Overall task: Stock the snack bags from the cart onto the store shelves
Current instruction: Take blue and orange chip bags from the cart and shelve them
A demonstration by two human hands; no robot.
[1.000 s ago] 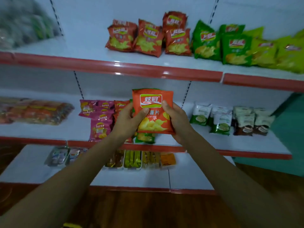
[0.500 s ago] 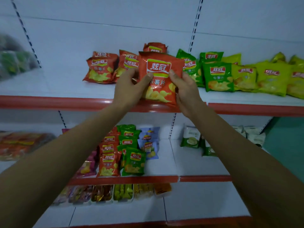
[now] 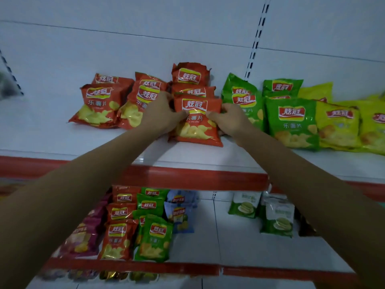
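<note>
An orange chip bag [image 3: 198,126] lies on the top shelf [image 3: 187,155], in front of a stack of matching orange bags [image 3: 188,77]. My left hand [image 3: 160,113] grips its left edge with the thumb across the front. My right hand [image 3: 229,119] holds its right edge, thumb on the bag's face. More orange bags [image 3: 100,105] sit to the left. The cart is out of view.
Green bags [image 3: 291,122] and yellow bags [image 3: 341,124] fill the top shelf to the right. The lower shelf [image 3: 208,265] carries orange, green, blue and purple bags at left and pale green packs [image 3: 277,217] at right. Bare white shelf lies far left on top.
Both hands have carried the orange bag up from mid-shelf height and forward onto the top shelf, where it now rests in front of the orange stack. The view has moved closer.
</note>
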